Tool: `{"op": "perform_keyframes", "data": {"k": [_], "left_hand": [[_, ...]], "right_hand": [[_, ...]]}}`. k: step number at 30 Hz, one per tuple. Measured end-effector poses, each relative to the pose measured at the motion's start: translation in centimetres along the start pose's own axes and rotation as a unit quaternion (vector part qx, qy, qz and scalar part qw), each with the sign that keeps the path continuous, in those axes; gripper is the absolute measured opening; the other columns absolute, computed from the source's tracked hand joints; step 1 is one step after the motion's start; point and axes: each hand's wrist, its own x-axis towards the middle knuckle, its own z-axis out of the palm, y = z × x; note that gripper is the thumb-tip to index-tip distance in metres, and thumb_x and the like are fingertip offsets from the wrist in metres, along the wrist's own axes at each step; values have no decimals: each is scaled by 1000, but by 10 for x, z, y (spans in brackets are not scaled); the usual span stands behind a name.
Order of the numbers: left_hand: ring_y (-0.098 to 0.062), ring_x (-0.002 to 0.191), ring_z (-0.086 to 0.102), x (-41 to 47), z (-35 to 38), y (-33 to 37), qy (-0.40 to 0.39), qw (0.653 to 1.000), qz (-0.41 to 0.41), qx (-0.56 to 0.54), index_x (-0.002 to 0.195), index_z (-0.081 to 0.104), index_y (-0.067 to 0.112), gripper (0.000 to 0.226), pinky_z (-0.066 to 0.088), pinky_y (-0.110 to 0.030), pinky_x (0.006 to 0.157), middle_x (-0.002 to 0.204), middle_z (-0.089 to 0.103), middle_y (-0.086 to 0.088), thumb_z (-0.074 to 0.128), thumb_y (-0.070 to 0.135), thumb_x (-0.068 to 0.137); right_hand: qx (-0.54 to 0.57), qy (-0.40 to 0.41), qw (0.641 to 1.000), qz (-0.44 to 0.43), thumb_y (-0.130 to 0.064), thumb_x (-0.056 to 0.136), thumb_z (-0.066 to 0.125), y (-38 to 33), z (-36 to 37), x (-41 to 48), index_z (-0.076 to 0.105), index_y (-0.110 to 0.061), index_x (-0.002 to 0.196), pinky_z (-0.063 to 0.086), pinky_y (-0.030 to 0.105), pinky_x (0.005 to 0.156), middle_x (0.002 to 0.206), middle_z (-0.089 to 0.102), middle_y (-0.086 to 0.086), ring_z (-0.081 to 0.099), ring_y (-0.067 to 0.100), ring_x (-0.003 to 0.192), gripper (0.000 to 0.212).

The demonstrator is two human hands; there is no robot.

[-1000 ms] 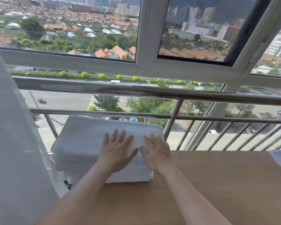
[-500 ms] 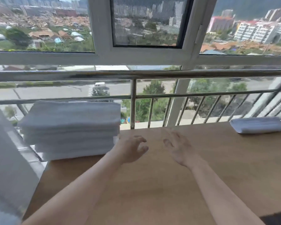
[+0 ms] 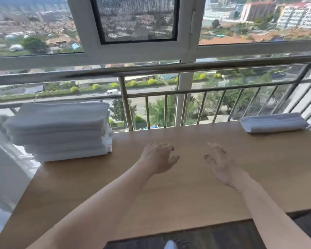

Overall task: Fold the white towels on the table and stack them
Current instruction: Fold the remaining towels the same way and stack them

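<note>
Head view, looking down across a window sill: a white-framed window [image 3: 133,49] and a horizontal steel railing with upright bars [image 3: 151,69] fill the far side. In front of them lies one long light-brown wooden table [image 3: 187,186], with dark floor [image 3: 196,238] beyond its near edge.

On the table's far left corner stands one tall stack of folded white towels [image 3: 59,130]. Its long side runs left to right, along the railing, and its layered edges face the viewer and the right. The layers blur together, so their number cannot be told.

Well apart from it, on the far right corner, lies one single folded white towel [image 3: 273,122]. It lies flat, with its long axis also left to right and nearly parallel to the table's far edge.

Two bare hands reach out over the middle of the table, between the two lots of towels and touching neither. The left hand [image 3: 158,158] holds nothing, its fingers loosely curled. The right hand [image 3: 221,164] holds nothing either, its fingers spread and relaxed. Whether either hand touches the wood cannot be told.
</note>
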Motion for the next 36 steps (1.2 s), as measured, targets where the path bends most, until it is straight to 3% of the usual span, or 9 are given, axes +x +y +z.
{"op": "perform_keyframes", "data": {"k": [7,13,23,31,33,36], "left_hand": [[-22,126,54,89,32,60,-8,999,14,-29,132,56,28,49,38,-35,101,136,60,3,39,59,98],[-22,127,53,180,75,126,-41,997,28,-61,132,56,30,49,37,-34,102,136,59,5,38,59,98],[-21,123,56,291,93,229,-66,995,55,-43,130,57,32,49,40,-34,97,133,61,7,37,63,97],[-18,124,54,386,135,326,-85,994,-9,-62,128,57,33,49,40,-35,101,132,61,9,38,64,96],[-18,121,56,415,147,357,-87,993,-37,-68,126,59,31,49,42,-35,98,129,63,9,38,64,96],[-20,105,62,454,164,401,-82,992,-85,-46,110,64,27,49,43,-34,79,111,67,7,34,63,97]], "right_hand": [[-43,-39,998,35,-54,102,33,84,-39,27,17,-39,156,16,40,121,166,4,-11,3,11,153,58],[-126,-22,987,96,-53,102,33,177,-100,58,22,-35,156,15,35,118,165,16,-6,11,15,152,58],[-91,-12,985,148,-51,103,36,297,-167,108,23,-28,157,13,32,120,165,20,-2,14,17,152,59],[-35,-24,987,152,-46,104,38,426,-213,200,26,-25,156,19,33,119,162,27,-1,21,19,149,57],[-25,-43,988,143,-47,104,37,459,-221,225,26,-24,156,18,34,120,163,26,0,19,19,150,58],[-51,-78,988,125,-49,104,33,506,-233,259,25,-24,156,17,37,122,163,24,-2,17,17,151,59]]}}
